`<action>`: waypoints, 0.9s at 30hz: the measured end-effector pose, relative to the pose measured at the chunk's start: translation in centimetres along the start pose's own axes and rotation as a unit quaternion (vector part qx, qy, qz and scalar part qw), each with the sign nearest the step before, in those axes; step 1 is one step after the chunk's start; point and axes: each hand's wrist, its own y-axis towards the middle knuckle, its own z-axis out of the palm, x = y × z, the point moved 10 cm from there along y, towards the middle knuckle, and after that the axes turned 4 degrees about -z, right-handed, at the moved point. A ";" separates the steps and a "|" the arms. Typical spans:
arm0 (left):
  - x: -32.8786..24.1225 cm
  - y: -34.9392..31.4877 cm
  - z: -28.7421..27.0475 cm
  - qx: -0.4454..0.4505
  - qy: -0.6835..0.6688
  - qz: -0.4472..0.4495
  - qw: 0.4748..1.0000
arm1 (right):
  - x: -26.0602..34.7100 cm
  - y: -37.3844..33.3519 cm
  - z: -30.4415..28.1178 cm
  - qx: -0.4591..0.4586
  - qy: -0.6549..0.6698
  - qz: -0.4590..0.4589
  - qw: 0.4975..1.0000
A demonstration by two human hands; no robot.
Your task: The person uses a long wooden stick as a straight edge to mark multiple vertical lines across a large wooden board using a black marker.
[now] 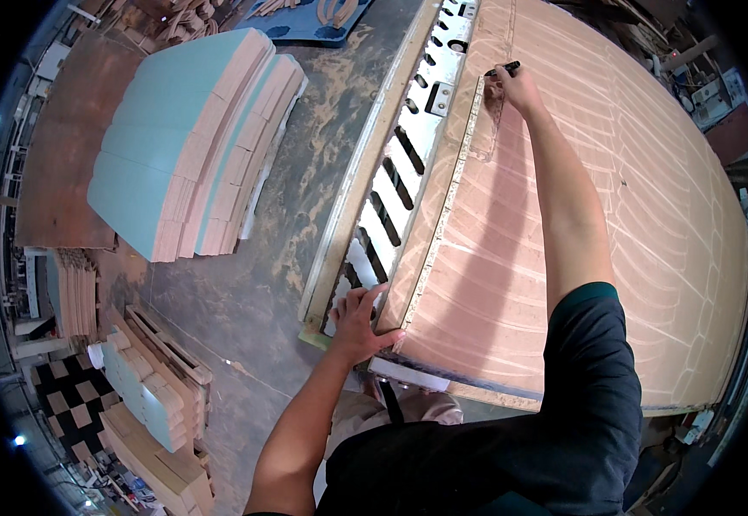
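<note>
A large sheet of brown wood-fibre board (554,224), streaked with pale curved lines, lies on the work table. Along its left side runs a long, narrow, light measuring strip (444,211); I cannot tell whether it is a ruler or a tape. My right hand (513,89) is closed round a black marker (503,69) by the strip's far end. At the strip's near end is my left hand (361,327), its fingers spread. The left thumb rests on or beside the strip, and the fingers reach over the slotted white metal rail (397,163).
Stacks of blue-topped boards (168,112) stand on the floor at the left, beside a brown panel (60,138). More stacked cut boards (146,387) are at the lower left. A blue pallet (305,21) with curved pieces lies at the far side.
</note>
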 end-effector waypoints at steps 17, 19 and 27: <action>0.1 -0.3 -0.1 0.004 0.002 -0.003 1.000 | 3.4 -1.8 0.5 0.002 0.016 -0.030 0.999; 0.0 -0.3 -0.3 0.000 0.006 -0.004 1.000 | 3.5 -1.9 0.5 0.005 0.023 -0.022 0.999; -0.1 -0.2 -0.3 -0.004 0.000 -0.006 1.000 | 2.9 -1.5 0.4 0.022 0.055 -0.002 0.998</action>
